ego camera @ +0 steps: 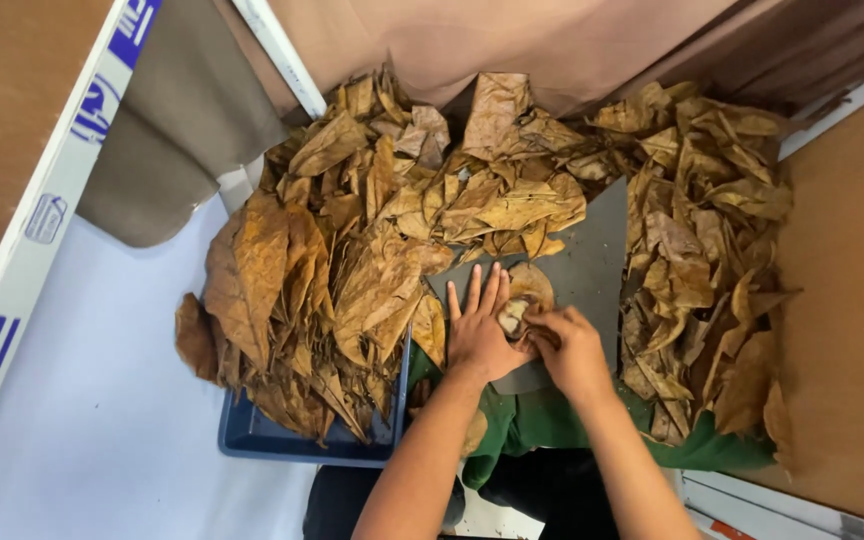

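**Two hands on one leaf, amid heaps of dried leaves**

Two bare hands work at the middle of the view. The left hand [479, 335] lies flat with fingers spread apart, pressing down on a grey board [582, 270]. The right hand [569, 345] is drawn together, its fingertips pinched on a single small brown leaf piece [524, 300] that lies on the board just ahead of both hands, touching the left hand's fingers.

Three heaps of dry brown leaves ring the board; the leaves in each are too many and too overlapped to count. The left heap [292, 300] spills over one blue tray [282, 445], whose rim shows at its near edge. The rear heap [462, 170] sits beyond the board against a tan cloth [512, 40]. The right heap [702, 230] runs down the board's right side, beside a brown tabletop [852, 330].

One green cloth [552, 425] lies under the forearms at the board's near edge.

One long white strip [42, 220] slants along the left edge, carrying several blue printed marks and one small pale square emblem. A pale lavender surface [102, 400] lies between that strip and the tray.
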